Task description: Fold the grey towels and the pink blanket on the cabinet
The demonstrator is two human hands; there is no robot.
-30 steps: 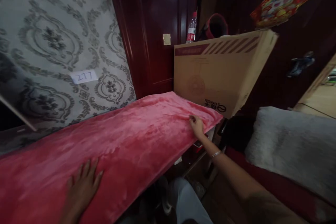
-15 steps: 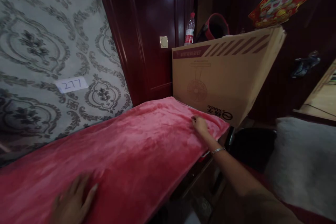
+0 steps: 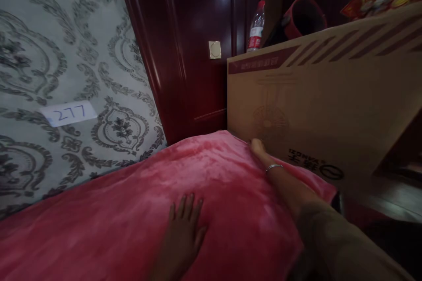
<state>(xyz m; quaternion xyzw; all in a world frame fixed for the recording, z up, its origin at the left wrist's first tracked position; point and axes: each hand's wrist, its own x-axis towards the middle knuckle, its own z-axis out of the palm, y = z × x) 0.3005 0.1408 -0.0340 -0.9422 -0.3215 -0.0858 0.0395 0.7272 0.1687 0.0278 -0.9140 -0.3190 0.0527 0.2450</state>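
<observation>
A pink plush blanket (image 3: 132, 219) spreads over a flat raised surface, with soft wrinkles toward its far end. My left hand (image 3: 183, 232) lies on the blanket, palm down, its fingers stretched and spread, holding nothing. Stretched out to the blanket's far edge, my right hand (image 3: 257, 145) is beside the large cardboard box (image 3: 244, 92). Its fingers point down and are mostly hidden, so I cannot tell whether they grip the blanket's edge. A silver bracelet (image 3: 274, 167) circles that wrist.
Patterned wallpaper (image 3: 79, 39) with a paper label (image 3: 69, 113) reading 277 borders the left side. Dark red panelling (image 3: 198, 79) with a switch plate (image 3: 215, 50) rises behind. A plastic bottle (image 3: 256, 30) and a red-rimmed round object (image 3: 290, 26) show above the box.
My left hand has slid forward and right over the blanket. My right hand has reached farther, to the blanket's far edge by the box. The view has come closer to the box.
</observation>
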